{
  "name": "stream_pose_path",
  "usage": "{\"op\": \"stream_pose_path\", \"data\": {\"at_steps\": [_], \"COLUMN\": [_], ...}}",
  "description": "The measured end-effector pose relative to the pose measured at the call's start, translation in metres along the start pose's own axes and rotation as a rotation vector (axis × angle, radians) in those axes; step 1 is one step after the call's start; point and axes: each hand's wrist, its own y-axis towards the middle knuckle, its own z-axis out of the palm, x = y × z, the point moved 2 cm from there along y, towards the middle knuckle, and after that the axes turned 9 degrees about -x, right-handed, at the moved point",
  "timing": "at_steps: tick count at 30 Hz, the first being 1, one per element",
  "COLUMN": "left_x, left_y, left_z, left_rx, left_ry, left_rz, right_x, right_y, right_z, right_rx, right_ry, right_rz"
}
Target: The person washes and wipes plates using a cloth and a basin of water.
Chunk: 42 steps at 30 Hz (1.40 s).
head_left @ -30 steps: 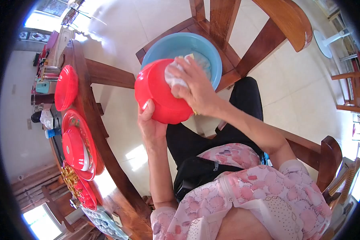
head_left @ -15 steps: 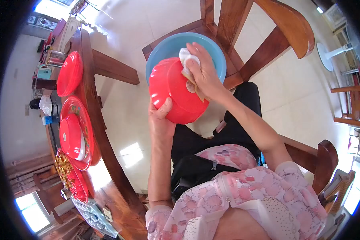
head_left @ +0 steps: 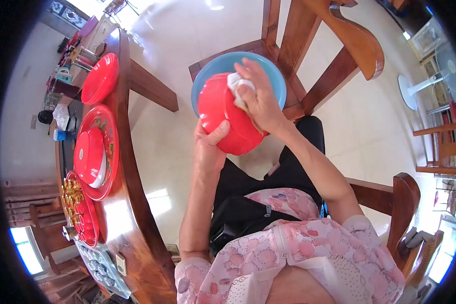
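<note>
A red bowl (head_left: 223,109) is tilted in front of me, its outer side facing up. My left hand (head_left: 211,144) grips its near left edge, thumb lying on the outside. My right hand (head_left: 261,99) is closed on a white and brownish cloth (head_left: 239,87), pressed against the bowl's right side. Below and beyond the bowl, a blue basin (head_left: 276,76) rests on a wooden chair seat. The bowl hides part of the basin's inside and most of my left fingers.
On the wooden table (head_left: 152,243) at left stand a red basin (head_left: 100,78), a patterned red tray (head_left: 112,167) with an upturned red bowl (head_left: 89,156), gold and red small items (head_left: 78,207), and a clear tray (head_left: 104,268). A chair back (head_left: 349,38) rises at right.
My right hand and the cloth have shifted slightly across the bowl's side, and the bowl has turned a little. The whole view has shifted with my head.
</note>
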Motion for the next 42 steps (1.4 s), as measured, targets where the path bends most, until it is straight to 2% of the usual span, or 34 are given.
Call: {"op": "stream_pose_path", "data": {"at_steps": [2, 4, 5, 6, 8, 10, 11, 12, 14, 16, 17, 21, 23, 24, 26, 28, 29, 31, 33, 34, 36, 40, 42], "left_x": [0.001, 0.000, -0.002, -0.003, -0.002, 0.004, 0.007, 0.015, 0.029, 0.038, 0.040, 0.034, 0.025, 0.017, -0.006, -0.028, -0.041, -0.060, -0.056, -0.054, -0.042, -0.030, -0.033], "left_y": [-0.006, -0.012, -0.016, -0.019, -0.018, -0.016, -0.020, -0.020, -0.022, -0.027, -0.028, -0.030, -0.029, -0.028, -0.021, -0.006, 0.000, 0.022, 0.053, 0.056, 0.059, 0.062, 0.065], "left_z": [0.003, 0.003, 0.004, 0.004, 0.003, 0.002, 0.005, 0.006, 0.002, -0.001, -0.003, -0.005, -0.003, -0.002, -0.001, 0.000, 0.003, 0.001, -0.016, -0.018, -0.025, -0.033, -0.033], "left_rx": [0.013, 0.019, 0.058, 0.097, 0.189, 0.238, 0.307, 0.391, 0.440, 0.456, 0.476, 0.526, 0.561, 0.565, 0.429, 0.170, 0.132, 0.096, 0.162, 0.162, 0.237, 0.190, 0.085], "left_ry": [0.068, 0.131, 0.258, 0.387, 0.690, 1.165, 1.279, 1.386, 1.595, 1.666, 1.741, 1.777, 1.491, 1.497, 1.340, 1.354, 1.412, 1.465, 1.187, 1.187, 0.770, 0.728, 0.788], "left_rz": [0.044, 0.091, 0.118, 0.144, 0.252, 0.566, 0.824, 0.856, 0.976, 0.992, 1.009, 0.946, 0.761, 0.760, 0.822, 1.029, 1.075, 1.122, 0.511, 0.511, -0.133, -0.227, -0.128], "right_x": [-0.011, -0.018, -0.027, -0.026, -0.026, -0.008, -0.001, 0.007, 0.014, 0.006, -0.001, -0.008, -0.014, -0.019, -0.028, -0.016, -0.008, 0.005, 0.008, 0.007, 0.005, -0.013, -0.012], "right_y": [-0.010, -0.018, -0.021, -0.021, -0.023, -0.023, -0.024, -0.027, -0.032, -0.040, -0.046, -0.053, -0.051, -0.050, -0.046, -0.038, -0.032, -0.023, -0.020, -0.018, -0.014, -0.011, -0.002], "right_z": [0.002, -0.012, -0.017, -0.025, -0.037, -0.045, -0.045, -0.045, -0.046, -0.047, -0.046, -0.043, -0.044, -0.045, -0.045, -0.049, -0.052, -0.052, -0.053, -0.053, -0.051, -0.057, -0.060], "right_rx": [-0.049, -0.107, -0.119, -0.113, -0.138, -0.139, -0.109, -0.080, -0.075, 0.016, -0.017, 0.002, 0.000, -0.003, 0.032, 0.113, 0.198, 0.217, 0.278, 0.278, 0.291, 0.212, 0.065], "right_ry": [0.234, -0.043, -0.016, -0.018, 0.480, 0.478, 0.590, 0.703, 0.631, 0.434, 0.468, 0.456, 0.383, 0.388, 0.470, 0.513, 0.551, 0.603, 0.688, 0.688, 0.658, 0.545, 0.284], "right_rz": [0.190, 0.241, 0.335, 0.325, 0.772, 0.818, 0.869, 0.922, 0.916, 0.884, 0.916, 0.871, 0.921, 0.923, 0.904, 0.873, 0.827, 0.826, 0.833, 0.833, 0.799, 0.787, 0.638]}}
